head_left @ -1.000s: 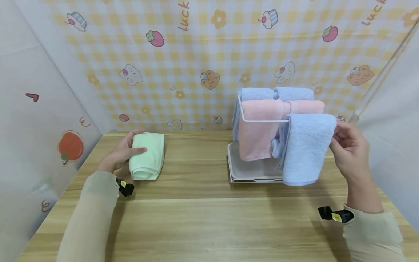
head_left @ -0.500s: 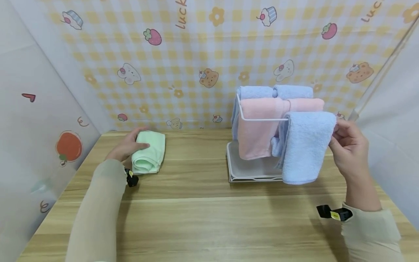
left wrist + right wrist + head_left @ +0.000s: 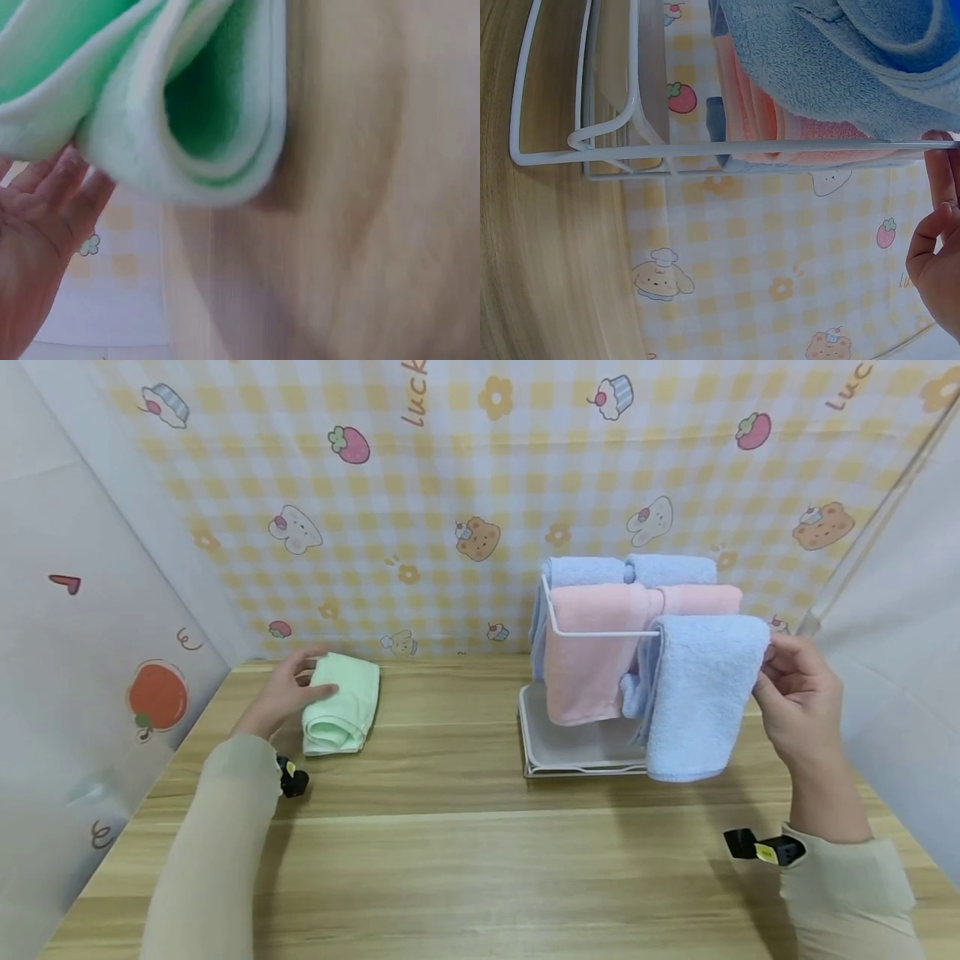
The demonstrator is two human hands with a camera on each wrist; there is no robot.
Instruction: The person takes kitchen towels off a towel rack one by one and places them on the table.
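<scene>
A folded pale green towel [image 3: 341, 703] lies on the table at the left, its near end curled into a loop. My left hand [image 3: 281, 692] is at its left side, thumb near the top and fingers behind; in the left wrist view the fingers [image 3: 66, 176] look fairly straight and touch the towel's edge. At the right stands a white wire towel rack [image 3: 600, 634]. Blue towels [image 3: 708, 693] hang at its front and back, pink towels [image 3: 592, 660] between them. My right hand [image 3: 802, 702] holds the rack's right side by the front blue towel, fingers curled at the wire frame.
The rack has a light tray [image 3: 555, 735] at its base. A wooden table [image 3: 450, 860] spreads before both hands. Behind it hangs a yellow checked cloth [image 3: 420, 510], and pale printed sheets close off both sides. Each wrist wears a black camera.
The green towel has shifted slightly away from me and turned a little. My left hand moved forward with it, then slightly back to the left. The right hand and rack stay put.
</scene>
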